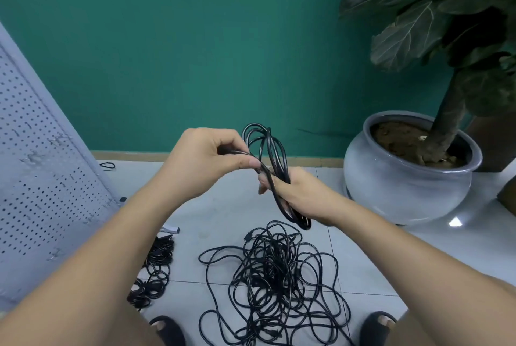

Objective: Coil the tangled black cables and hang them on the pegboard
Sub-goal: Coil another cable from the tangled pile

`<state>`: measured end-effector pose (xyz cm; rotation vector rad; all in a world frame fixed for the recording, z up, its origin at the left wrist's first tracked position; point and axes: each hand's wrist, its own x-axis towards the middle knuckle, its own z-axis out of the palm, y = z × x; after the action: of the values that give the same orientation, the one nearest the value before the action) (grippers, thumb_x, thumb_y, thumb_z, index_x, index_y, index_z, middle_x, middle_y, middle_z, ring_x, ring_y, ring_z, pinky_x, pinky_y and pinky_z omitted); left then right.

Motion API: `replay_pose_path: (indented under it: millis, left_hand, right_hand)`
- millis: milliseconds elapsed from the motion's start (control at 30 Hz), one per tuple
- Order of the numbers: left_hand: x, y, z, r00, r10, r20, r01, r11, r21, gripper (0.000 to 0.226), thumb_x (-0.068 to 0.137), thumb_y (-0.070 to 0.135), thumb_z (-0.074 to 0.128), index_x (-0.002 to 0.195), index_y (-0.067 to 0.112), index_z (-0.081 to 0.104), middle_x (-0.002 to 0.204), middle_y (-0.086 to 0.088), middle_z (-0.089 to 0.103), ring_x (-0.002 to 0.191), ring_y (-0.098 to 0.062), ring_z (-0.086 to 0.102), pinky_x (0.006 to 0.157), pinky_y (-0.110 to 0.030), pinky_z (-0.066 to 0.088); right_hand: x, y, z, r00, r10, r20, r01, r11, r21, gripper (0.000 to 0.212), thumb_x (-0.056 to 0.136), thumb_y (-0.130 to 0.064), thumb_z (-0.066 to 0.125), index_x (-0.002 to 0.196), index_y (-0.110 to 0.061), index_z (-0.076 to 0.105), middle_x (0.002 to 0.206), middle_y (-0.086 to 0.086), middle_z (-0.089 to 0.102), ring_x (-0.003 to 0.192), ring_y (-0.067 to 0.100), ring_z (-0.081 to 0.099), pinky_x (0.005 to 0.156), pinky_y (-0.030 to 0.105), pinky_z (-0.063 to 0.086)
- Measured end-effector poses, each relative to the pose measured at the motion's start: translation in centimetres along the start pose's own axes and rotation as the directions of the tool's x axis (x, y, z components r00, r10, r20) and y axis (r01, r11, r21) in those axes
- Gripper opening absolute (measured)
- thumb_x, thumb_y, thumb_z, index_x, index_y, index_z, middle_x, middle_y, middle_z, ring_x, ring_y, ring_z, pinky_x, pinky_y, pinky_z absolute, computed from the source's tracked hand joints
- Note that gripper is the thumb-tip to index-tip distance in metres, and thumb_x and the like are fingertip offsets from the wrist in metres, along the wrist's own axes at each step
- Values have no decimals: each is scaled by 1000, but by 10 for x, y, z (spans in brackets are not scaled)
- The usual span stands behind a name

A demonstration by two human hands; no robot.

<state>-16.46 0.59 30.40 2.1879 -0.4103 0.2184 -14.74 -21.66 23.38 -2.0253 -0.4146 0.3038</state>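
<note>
We're early in the job: one coil [266,150] is nearly wound, right hand [303,194] gripping its lower end, left hand [205,161] pinching a strand, one big tangle [276,276] on the floor [212,220], two smaller bundles [157,259] beside the pegboard [42,164], nothing visibly hung yet.

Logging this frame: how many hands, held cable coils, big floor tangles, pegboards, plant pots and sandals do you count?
Hands: 2 (left hand, right hand)
Held coil: 1
Floor tangle: 1
Pegboard: 1
Plant pot: 1
Sandals: 2 (left sandal, right sandal)
Total: 8
</note>
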Motion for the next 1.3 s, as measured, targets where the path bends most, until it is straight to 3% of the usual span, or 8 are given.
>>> replay_pose_path:
  millis: [100,300,467,633,800,1000,1133,1300]
  left_hand:
    - [2,1,-2,995,93,-45,-92,996,17,13,84,25,90,81,20,78,71,12,73,61,-1,59,59,-16,41]
    - [8,-1,-10,975,161,-155,-158,987,31,10,86,27,89,83,24,80,77,7,74,71,-16,64,66,-33,50]
    - [10,2,-2,955,293,-50,-283,948,145,13,83,32,91,84,26,80,79,10,70,75,-12,64,66,-24,46]
    - [16,-2,9,944,326,56,-330,913,242,14,81,40,91,84,32,80,81,13,69,77,-10,61,65,-20,40]
    - [26,-9,12,955,209,212,-234,967,103,9,84,30,91,88,30,83,84,12,74,81,-11,67,71,-19,46]
    - [46,-42,10,863,-127,488,183,981,-68,11,85,21,88,91,15,82,75,2,69,63,-12,49,58,-28,34]
    - [41,-63,34,838,-50,543,236,931,-279,3,98,2,71,98,1,73,84,-3,71,78,-24,56,70,-32,41]
    - [19,-49,86,894,-208,398,319,918,-237,38,106,8,55,71,24,58,56,9,48,48,-7,36,50,-24,30]
  right_hand:
    - [-6,-3,10,999,-5,40,-6,966,257,53,107,-63,52,96,-15,73,61,8,44,49,21,36,49,30,31]
    - [-10,-13,3,996,9,85,-55,827,559,66,96,-72,63,106,-8,73,57,3,32,48,16,25,49,30,19]
    - [-19,-18,-1,969,-5,248,30,995,-97,23,84,-27,91,85,-11,74,67,-11,55,61,9,46,57,24,36]
    - [-17,-10,6,953,97,286,7,939,-343,38,103,-25,71,66,-21,59,52,-21,58,52,-1,54,55,11,37]
    - [-18,-5,13,935,151,320,34,863,-505,40,104,-51,65,81,-19,62,74,-6,66,73,18,63,75,39,55]
    - [-30,-20,10,935,68,347,187,738,-648,46,108,-54,56,75,-24,47,69,-4,55,64,13,51,66,36,40]
    - [-30,-31,1,970,-37,242,199,695,-690,48,109,-53,52,72,-25,40,67,-4,49,67,24,49,65,39,36]
    - [-27,-27,-29,993,-118,28,103,700,-706,25,107,-46,52,100,-24,62,84,3,66,82,35,59,72,44,53]
